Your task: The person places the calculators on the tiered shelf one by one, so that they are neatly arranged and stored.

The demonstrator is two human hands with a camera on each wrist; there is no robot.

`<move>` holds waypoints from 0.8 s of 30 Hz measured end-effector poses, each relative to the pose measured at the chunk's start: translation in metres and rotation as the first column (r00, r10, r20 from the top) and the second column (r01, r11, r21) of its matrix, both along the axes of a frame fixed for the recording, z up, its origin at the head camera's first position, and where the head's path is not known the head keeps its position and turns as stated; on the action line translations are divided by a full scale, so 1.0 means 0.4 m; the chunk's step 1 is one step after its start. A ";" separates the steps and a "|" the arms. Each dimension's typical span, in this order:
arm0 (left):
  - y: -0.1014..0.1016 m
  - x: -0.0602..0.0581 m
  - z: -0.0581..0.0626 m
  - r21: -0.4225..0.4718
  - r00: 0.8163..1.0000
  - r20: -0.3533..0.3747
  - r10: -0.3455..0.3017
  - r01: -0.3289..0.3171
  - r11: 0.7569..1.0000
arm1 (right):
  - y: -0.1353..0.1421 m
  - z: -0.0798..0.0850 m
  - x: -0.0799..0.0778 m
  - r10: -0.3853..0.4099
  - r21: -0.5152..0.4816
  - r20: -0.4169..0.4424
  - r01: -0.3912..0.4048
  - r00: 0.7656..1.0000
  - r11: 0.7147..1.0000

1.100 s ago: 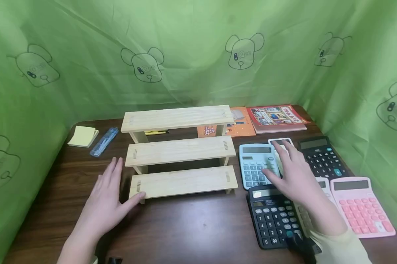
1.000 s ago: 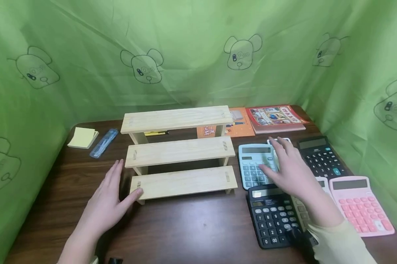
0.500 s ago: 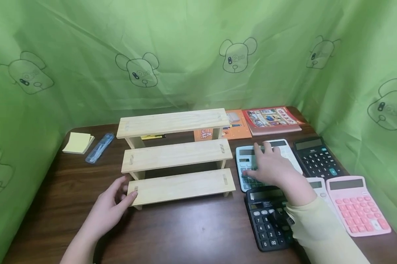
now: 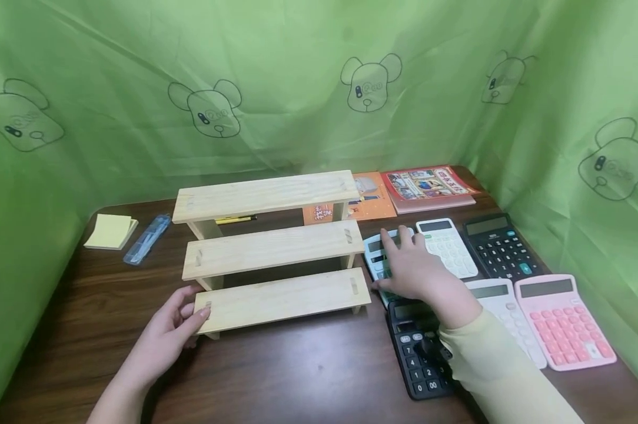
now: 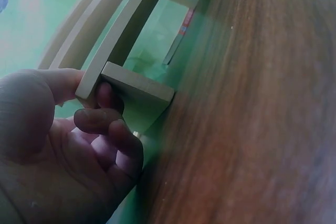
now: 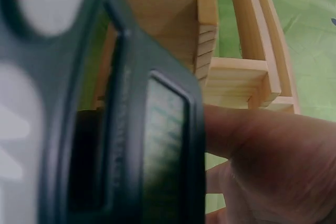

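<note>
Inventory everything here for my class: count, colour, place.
wooden stand: 1, pale, table centre
blue calculator: 1, light blue, right of stand
white calculators: 2, white, right, rear and front
black calculators: 2, black, right, rear and front
pink calculator: 1, pink, far right
red book: 1, red, back right
orange book: 1, orange, partly behind stand
pens: count unclear, yellow, seen through stand
note pad: 1, yellow, far left
packet: 1, blue, beside note pad
table: 1, brown, beneath all
curtain: 1, green, around table
wrist device: 1, black, right wrist
sleeve: 1, pale yellow, right arm
left hand: 1, bare, gripping stand's lowest tier
right hand: 1, bare, on blue calculator
</note>
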State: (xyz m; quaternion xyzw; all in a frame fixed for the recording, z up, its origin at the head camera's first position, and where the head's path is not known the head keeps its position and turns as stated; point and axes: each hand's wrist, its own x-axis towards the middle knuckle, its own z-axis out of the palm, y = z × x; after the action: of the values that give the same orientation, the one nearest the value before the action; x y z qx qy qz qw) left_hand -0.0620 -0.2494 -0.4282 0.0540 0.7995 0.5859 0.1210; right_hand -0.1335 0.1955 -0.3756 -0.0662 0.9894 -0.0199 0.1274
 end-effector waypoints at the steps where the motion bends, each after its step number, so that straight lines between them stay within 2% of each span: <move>1: -0.002 0.000 0.000 0.005 1.000 -0.002 -0.003 0.003 1.000 | -0.002 0.000 0.000 0.000 -0.005 -0.002 0.000 1.000 1.000; 5: -0.004 0.000 0.004 0.029 1.000 -0.008 -0.014 0.014 0.999 | -0.008 -0.001 -0.001 0.010 -0.008 0.001 -0.010 1.000 1.000; 10: -0.003 -0.002 0.008 0.017 1.000 -0.019 -0.016 0.016 1.000 | -0.014 -0.007 -0.005 0.010 0.016 0.019 -0.010 1.000 1.000; 19: 0.003 0.002 -0.004 0.038 0.998 -0.054 -0.024 0.026 0.999 | -0.014 -0.028 -0.002 -0.024 -0.001 0.041 0.024 0.999 1.000; 24: 0.003 0.000 -0.002 0.025 0.998 -0.053 -0.021 0.022 0.999 | -0.009 -0.033 -0.009 -0.042 -0.031 -0.013 0.042 0.999 0.999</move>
State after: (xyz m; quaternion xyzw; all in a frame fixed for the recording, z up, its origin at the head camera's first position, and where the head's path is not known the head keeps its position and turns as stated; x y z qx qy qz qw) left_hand -0.0620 -0.2480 -0.4289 0.0794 0.7943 0.5930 0.1055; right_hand -0.1371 0.1919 -0.3890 -0.0476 0.9910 -0.0375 0.1193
